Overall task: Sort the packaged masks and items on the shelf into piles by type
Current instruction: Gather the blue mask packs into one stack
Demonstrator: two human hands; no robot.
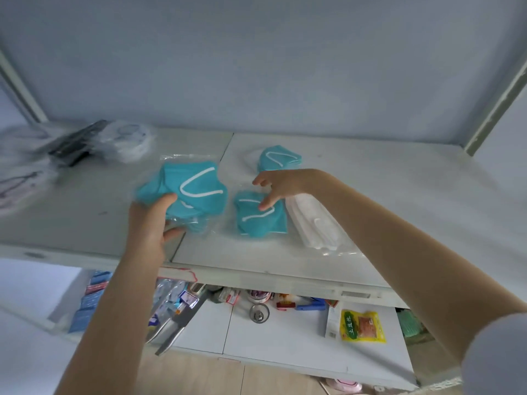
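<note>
The clear bags look slippery, so the big teal pack [185, 189] could slide out of the left hand [148, 223]; that hand grips it at one corner only, thumb on top and fingers [174, 231] below, and the rest sticks out free; a slip could send it off the front edge of the shelf [85, 223], which is close by. The right hand [281, 183] could bump the small teal pack [256, 220] into the white pack [313, 223] and mix two kinds; the two lie right next to each other.

The right fingers [266, 202] are spread and loose and hold nothing; one tip is over the small teal pack, but I cannot tell if it touches. The small teal pack lies just left of the white pack; the big teal pack is farther left of the white pack; a third teal pack [281, 158] lies behind the white pack, by the wall, just past the right hand.
</note>
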